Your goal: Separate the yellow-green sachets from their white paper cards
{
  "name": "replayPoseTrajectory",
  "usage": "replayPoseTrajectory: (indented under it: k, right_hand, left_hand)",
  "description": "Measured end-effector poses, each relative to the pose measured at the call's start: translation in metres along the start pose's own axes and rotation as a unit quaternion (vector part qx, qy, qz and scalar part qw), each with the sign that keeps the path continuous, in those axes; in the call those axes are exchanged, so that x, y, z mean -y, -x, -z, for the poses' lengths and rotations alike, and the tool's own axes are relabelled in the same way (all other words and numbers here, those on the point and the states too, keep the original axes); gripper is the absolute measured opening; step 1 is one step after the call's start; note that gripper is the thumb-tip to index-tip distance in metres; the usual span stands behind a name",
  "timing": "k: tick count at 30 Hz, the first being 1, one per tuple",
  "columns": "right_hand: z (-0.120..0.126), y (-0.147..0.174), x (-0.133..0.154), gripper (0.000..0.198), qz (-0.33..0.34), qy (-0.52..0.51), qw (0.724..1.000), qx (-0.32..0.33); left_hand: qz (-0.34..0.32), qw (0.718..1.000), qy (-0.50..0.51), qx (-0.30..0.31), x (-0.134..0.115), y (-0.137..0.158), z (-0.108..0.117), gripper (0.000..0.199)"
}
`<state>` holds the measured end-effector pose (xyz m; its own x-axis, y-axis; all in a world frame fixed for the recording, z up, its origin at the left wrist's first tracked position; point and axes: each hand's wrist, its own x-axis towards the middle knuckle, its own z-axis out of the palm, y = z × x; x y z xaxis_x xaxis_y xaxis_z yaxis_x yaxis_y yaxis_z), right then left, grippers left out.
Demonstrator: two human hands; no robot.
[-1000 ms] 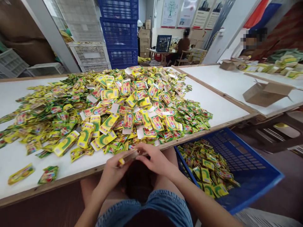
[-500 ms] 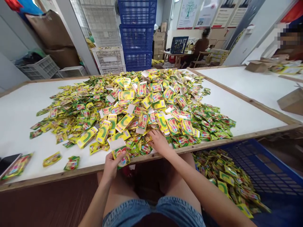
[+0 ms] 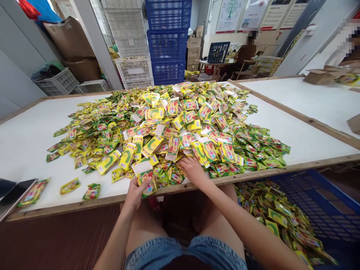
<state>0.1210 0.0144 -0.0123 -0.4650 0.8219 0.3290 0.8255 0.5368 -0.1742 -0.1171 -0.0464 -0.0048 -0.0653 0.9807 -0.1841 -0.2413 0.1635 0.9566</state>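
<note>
My left hand (image 3: 135, 193) pinches a small box (image 3: 148, 177) (thin card, probably light, crushable), so hold its edges; right hand (image 3: 194, 171) touches packets (image 3: 176, 177), can't tell its grip.

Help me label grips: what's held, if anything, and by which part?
The left hand holds a white-flapped carton by its lower left side; whether the right hand, at the pile, grips anything cannot be told.

The left hand (image 3: 135, 194) holds a small box (image 3: 147, 182) (its white flap raised), while the right hand (image 3: 194, 171) touches the heap (image 3: 105, 129) on the white table (image 3: 28, 146). A blue basket (image 3: 327, 202) sits below, right; a phone (image 3: 17, 194) lies left.
</note>
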Motion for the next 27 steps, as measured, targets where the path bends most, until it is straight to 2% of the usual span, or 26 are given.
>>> replayPoseTrajectory:
  k: [2, 4, 7, 9, 10, 14, 18, 20, 21, 23, 25, 27]
  right_hand:
    - [-0.003, -0.002, -0.003, 0.016, -0.016, 0.018, 1.0, -0.006]
    - [-0.002, -0.002, -0.005, 0.016, -0.018, 0.012, 1.0, -0.007]
    - [-0.001, 0.0, -0.004, 0.024, 0.013, -0.016, 1.0, 0.005]
    - [-0.002, 0.0, -0.002, 0.031, 0.018, -0.013, 1.0, 0.009]
    - [-0.004, -0.002, -0.002, 0.029, 0.014, -0.006, 1.0, 0.01]
    - [-0.006, -0.007, -0.004, 0.015, 0.001, 0.001, 1.0, -0.005]
    - [0.002, -0.002, -0.006, 0.017, -0.073, -0.123, 0.987, -0.072]
    - [0.005, 0.004, -0.003, 0.017, -0.148, -0.241, 0.952, -0.119]
    - [0.005, 0.008, 0.001, 0.019, -0.194, -0.312, 0.919, -0.141]
    - [0.001, 0.013, 0.01, 0.025, -0.284, -0.457, 0.826, -0.165]
    - [-0.006, 0.015, 0.024, 0.032, -0.343, -0.572, 0.727, -0.164]
    - [-0.013, 0.013, 0.038, 0.037, -0.372, -0.636, 0.657, -0.157]
  left_hand:
    - [0.004, 1.0, -0.03, -0.001, -0.004, 0.0, 0.005, 0.048]
    - [0.011, 0.994, -0.101, 0.031, -0.011, -0.001, 0.01, 0.043]
    - [-0.009, 0.966, -0.243, 0.089, -0.025, -0.006, 0.007, 0.036]
    - [-0.03, 0.943, -0.309, 0.123, -0.033, -0.013, 0.0, 0.033]
    - [-0.035, 0.934, -0.329, 0.137, -0.036, -0.016, -0.004, 0.032]
    - [-0.027, 0.923, -0.343, 0.17, -0.04, -0.023, -0.014, 0.03]
    - [-0.014, 0.936, -0.299, 0.187, -0.039, -0.019, -0.009, 0.03]
    - [-0.009, 0.943, -0.275, 0.186, -0.037, -0.016, -0.004, 0.03]
    - [-0.006, 0.949, -0.259, 0.18, -0.036, -0.015, -0.001, 0.031]
    - [0.004, 0.965, -0.213, 0.154, -0.033, -0.013, 0.003, 0.035]
    - [0.016, 0.98, -0.158, 0.123, -0.03, -0.011, 0.004, 0.04]
    - [0.027, 0.988, -0.106, 0.105, -0.027, -0.008, 0.001, 0.045]
